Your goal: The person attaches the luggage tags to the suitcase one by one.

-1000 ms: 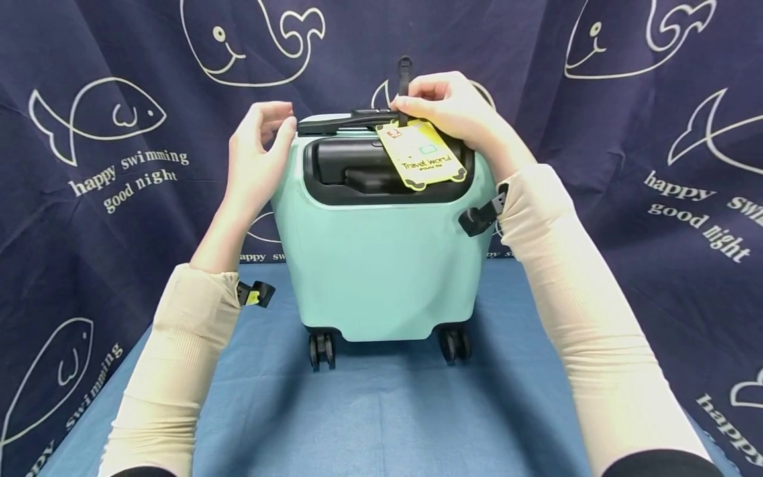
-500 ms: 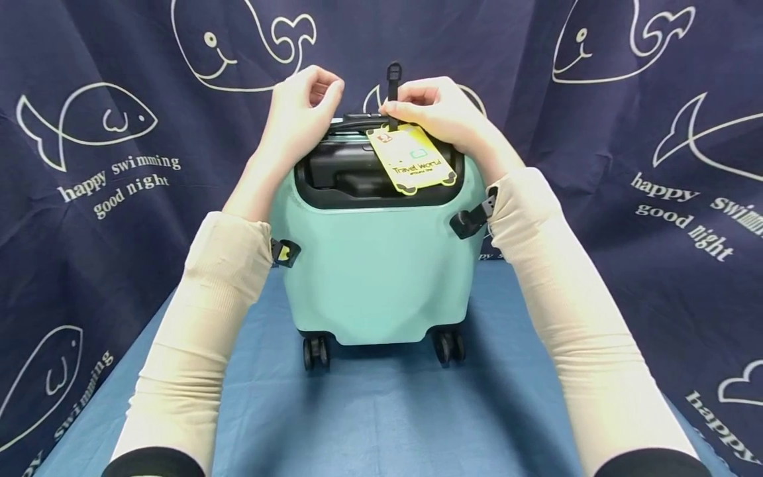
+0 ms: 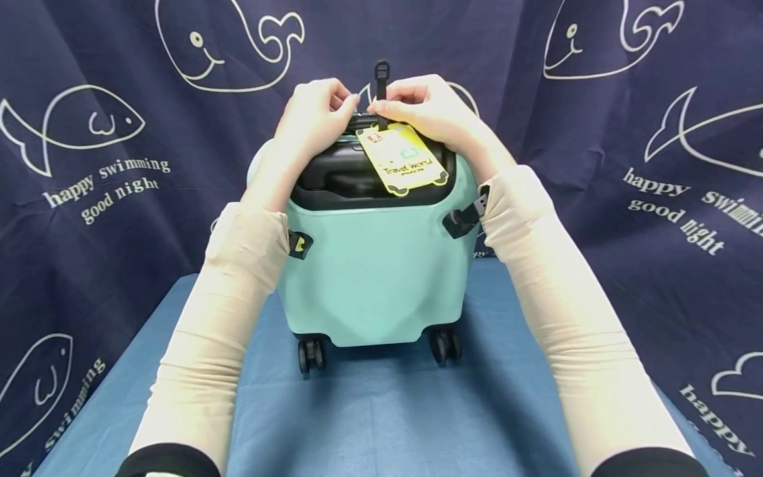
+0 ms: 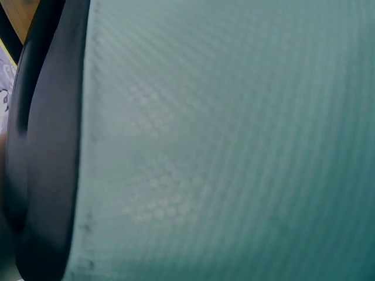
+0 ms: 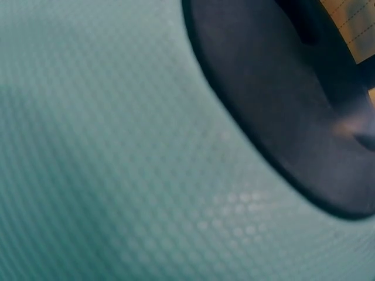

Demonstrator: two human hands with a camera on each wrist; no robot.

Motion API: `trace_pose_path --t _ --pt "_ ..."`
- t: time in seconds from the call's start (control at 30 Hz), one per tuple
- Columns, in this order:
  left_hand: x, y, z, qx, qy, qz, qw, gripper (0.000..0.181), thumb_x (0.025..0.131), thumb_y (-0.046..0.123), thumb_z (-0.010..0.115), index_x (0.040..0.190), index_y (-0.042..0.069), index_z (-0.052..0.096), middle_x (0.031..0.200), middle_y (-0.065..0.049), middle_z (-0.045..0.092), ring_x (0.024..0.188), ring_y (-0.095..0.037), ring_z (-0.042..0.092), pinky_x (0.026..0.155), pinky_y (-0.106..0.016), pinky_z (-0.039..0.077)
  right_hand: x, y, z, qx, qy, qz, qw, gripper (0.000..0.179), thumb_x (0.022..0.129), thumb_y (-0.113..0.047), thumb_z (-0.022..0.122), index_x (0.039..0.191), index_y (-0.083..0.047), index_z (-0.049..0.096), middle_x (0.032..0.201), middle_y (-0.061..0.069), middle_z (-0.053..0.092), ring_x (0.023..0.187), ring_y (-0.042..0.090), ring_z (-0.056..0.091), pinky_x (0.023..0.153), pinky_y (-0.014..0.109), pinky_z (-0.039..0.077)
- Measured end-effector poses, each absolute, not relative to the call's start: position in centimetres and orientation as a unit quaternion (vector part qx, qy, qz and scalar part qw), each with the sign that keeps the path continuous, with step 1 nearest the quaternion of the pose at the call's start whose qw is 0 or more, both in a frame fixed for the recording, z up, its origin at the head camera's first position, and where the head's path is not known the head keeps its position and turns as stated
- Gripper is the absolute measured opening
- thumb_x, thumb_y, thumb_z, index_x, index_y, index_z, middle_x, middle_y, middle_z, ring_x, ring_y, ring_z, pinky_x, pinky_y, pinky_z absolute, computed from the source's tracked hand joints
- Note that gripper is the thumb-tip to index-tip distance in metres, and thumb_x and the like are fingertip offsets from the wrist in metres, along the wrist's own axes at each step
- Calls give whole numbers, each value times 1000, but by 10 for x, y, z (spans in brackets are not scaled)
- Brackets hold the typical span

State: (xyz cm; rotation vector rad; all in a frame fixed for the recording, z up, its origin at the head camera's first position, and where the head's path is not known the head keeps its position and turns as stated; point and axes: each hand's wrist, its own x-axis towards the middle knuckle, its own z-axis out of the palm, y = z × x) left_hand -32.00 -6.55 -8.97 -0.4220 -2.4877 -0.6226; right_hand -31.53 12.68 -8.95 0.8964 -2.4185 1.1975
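Note:
A mint-green suitcase (image 3: 375,271) stands upright on its wheels, its black top handle (image 3: 360,122) partly hidden by the hands. A yellow luggage tag (image 3: 401,159) reading "Travel World" hangs over the black recess, and its black buckled strap (image 3: 381,89) sticks up past the handle. My right hand (image 3: 432,109) pinches at the strap, thumb and fingertips right beside it. Close on the other side, my left hand (image 3: 316,116) is bent over the handle with fingers curled and thumb against them; I cannot tell what is between them. Both wrist views show mainly the ribbed green shell (image 4: 222,140).
Blue cloth (image 3: 369,411) covers the table under the suitcase. Behind and at both sides hangs a navy curtain (image 3: 477,33) with white whale and fish drawings. Small black devices (image 3: 461,222) are worn at both wrists, close to the shell.
My left hand has come from the suitcase's left edge up and rightward to beside the strap. The right hand stays at the strap. The whole view has shifted slightly, so the suitcase appears further left.

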Motion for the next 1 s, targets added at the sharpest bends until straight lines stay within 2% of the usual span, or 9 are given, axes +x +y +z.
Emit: trace_pose_path --t 0.13,0.3,0.4,0.5,0.6,0.7,0.8,0.87,1.0 --pt "-320 -64 -89 -160 -936 -198 242 37 97 35 41 106 9 66 102 -5 64 94 -18 55 87 -31 42 -315 128 -87 311 -842 415 148 21 87 -32 66 78 -13 65 68 -6 55 68 12 47 62 22 32" --pt "-319 -62 -88 -141 -945 -174 240 42 99 33 35 80 5 59 87 -9 55 88 -24 52 78 -35 38 -314 128 -84 306 -843 419 145 18 86 -31 66 85 -13 68 71 -8 58 70 11 48 64 21 33" --pt "-318 -62 -88 -122 -951 -166 231 43 99 31 32 70 7 52 89 -12 56 92 -26 55 83 -38 41 -315 128 -85 304 -846 412 148 19 87 -32 66 84 -14 68 71 -8 57 69 10 47 63 21 33" --pt "-319 -63 -89 -116 -954 -164 224 41 99 28 31 69 7 50 89 -12 57 93 -27 55 84 -38 41 -315 128 -86 302 -850 404 150 21 87 -34 66 82 -14 67 70 -6 55 68 11 47 62 22 32" --pt "-320 -64 -89 -119 -953 -174 218 39 98 28 33 75 6 54 88 -11 55 91 -25 54 81 -38 40 -316 128 -86 296 -854 402 148 22 86 -37 65 84 -16 67 71 -5 55 70 11 47 62 22 32" --pt "-321 -64 -88 -124 -950 -207 199 33 97 30 36 99 11 63 102 -6 60 99 -19 54 88 -36 41 -316 129 -87 287 -858 400 147 22 86 -39 65 84 -17 67 72 -5 56 70 11 47 63 22 32" --pt "-323 -64 -86 -140 -939 -253 185 33 95 29 43 120 14 60 115 -2 63 104 -13 56 94 -31 41 -316 130 -88 282 -859 402 147 22 86 -39 66 85 -17 67 72 -6 56 71 11 48 64 22 33" --pt "-324 -64 -84 -157 -930 -275 184 32 93 28 50 120 13 60 113 -3 66 100 -10 58 91 -26 42 -316 130 -89 282 -859 401 147 22 86 -39 66 85 -17 67 72 -6 57 71 11 48 64 22 33" --pt "-326 -65 -80 -186 -911 -316 187 30 86 25 63 112 10 63 90 3 68 82 -4 58 78 -17 41 -315 129 -90 297 -854 397 158 21 86 -36 66 81 -16 65 69 -5 54 69 12 46 63 22 31"
